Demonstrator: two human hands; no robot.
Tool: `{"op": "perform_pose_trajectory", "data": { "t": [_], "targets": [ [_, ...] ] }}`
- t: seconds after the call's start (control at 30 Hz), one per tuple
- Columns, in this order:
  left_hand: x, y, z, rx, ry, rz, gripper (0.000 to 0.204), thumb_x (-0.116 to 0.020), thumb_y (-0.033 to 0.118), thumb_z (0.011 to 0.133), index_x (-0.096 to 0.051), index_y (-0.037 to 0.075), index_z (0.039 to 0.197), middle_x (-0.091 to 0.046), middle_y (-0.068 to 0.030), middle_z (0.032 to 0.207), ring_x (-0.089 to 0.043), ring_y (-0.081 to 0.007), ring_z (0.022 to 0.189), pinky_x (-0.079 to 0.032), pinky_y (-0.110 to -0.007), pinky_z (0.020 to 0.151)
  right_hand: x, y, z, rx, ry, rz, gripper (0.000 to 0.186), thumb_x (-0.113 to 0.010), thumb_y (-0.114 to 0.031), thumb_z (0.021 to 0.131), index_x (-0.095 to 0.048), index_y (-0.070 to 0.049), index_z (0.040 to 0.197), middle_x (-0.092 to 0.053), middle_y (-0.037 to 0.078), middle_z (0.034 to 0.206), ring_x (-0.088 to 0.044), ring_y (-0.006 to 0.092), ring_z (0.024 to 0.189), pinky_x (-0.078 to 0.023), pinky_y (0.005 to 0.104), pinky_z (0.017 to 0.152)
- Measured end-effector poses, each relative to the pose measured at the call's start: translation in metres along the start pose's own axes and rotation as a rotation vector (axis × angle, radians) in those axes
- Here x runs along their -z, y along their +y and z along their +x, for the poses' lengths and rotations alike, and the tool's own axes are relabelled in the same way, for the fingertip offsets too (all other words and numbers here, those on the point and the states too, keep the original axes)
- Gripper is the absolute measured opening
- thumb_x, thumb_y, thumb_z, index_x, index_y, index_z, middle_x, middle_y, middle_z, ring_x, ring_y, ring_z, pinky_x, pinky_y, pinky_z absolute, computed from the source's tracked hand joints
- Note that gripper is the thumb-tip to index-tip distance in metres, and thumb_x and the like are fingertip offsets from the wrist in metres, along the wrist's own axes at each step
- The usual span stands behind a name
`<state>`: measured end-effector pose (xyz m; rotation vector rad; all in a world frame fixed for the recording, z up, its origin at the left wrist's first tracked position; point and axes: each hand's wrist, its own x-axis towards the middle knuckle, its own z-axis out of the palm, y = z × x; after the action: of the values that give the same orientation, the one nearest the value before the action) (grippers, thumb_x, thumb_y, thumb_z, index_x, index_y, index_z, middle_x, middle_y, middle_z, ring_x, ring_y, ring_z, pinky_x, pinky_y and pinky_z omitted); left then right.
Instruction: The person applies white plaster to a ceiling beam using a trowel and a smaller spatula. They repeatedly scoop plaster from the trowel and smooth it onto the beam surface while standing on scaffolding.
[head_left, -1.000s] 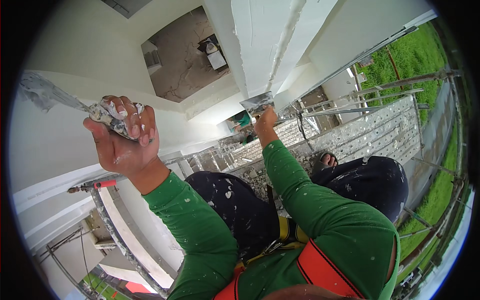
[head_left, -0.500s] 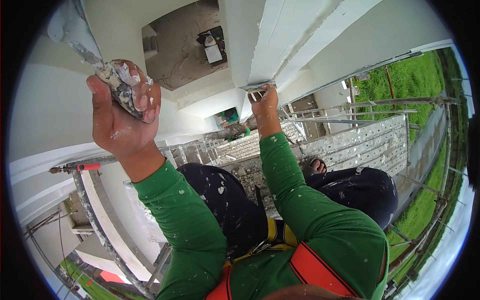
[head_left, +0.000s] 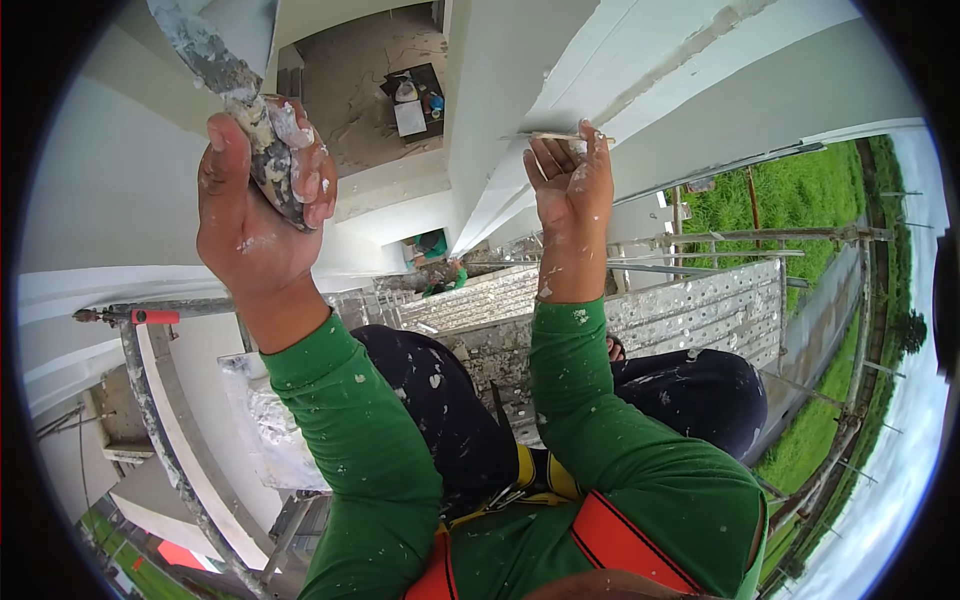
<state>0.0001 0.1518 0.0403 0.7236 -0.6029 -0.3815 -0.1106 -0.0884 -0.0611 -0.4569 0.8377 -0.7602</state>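
My left hand (head_left: 235,225), raised at the upper left, is closed round the crusted handle of a trowel (head_left: 270,165). The trowel's broad blade carries white paste and points up. To the right, my right hand (head_left: 575,205) grips a thin, flat scraper (head_left: 556,136), thumb on one side and fingers beneath. The scraper lies edge-on against a white wall corner (head_left: 650,60) with a long, rough grey strip. White smears cover both hands; the scraper's far face is hidden.
Perforated scaffold planks (head_left: 710,315) spattered with white run below my legs. A paste-smeared white sheet or bag (head_left: 270,420) lies left of my knee. Metal scaffold pipes (head_left: 165,420) frame both sides. Farther down, another person in green (head_left: 432,243) is at the wall. Grass (head_left: 800,200) lies to the right.
My right hand has moved up and to the right along the wall with the scraper, which has tilted edge-on. My left hand has shifted slightly right with the trowel.
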Motion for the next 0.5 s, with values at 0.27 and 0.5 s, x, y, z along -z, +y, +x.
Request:
{"op": "perform_pose_trajectory", "data": {
  "t": [0.27,0.5],
  "targets": [
    [-0.005,-0.003,0.003,0.025,0.030,-0.020,0.044,-0.043,0.038,0.102,-0.058,-0.003,0.102,-0.057,-0.0136,0.091,-0.049,-0.0152,0.058,-0.038,-0.027,0.047,0.089,0.088,0.030,0.014,0.356,0.208,0.027,-0.052,-0.011,0.079,-0.052,-0.004,0.105,-0.054,0.008,0.106,-0.058,0.0268,0.097,-0.049,0.0449,0.081],
    [-0.015,-0.004,0.003,0.064,0.029,-0.017,0.043,-0.041,0.037,0.103,-0.053,-0.004,0.100,-0.052,-0.0101,0.080,-0.040,-0.0136,0.049,-0.035,-0.027,0.048,0.167,0.175,0.105,-0.206,0.340,-0.053,0.026,-0.048,-0.019,0.091,-0.057,-0.003,0.110,-0.057,0.008,0.107,-0.058,0.0232,0.092,-0.049,0.0392,0.081]
  ]
}}
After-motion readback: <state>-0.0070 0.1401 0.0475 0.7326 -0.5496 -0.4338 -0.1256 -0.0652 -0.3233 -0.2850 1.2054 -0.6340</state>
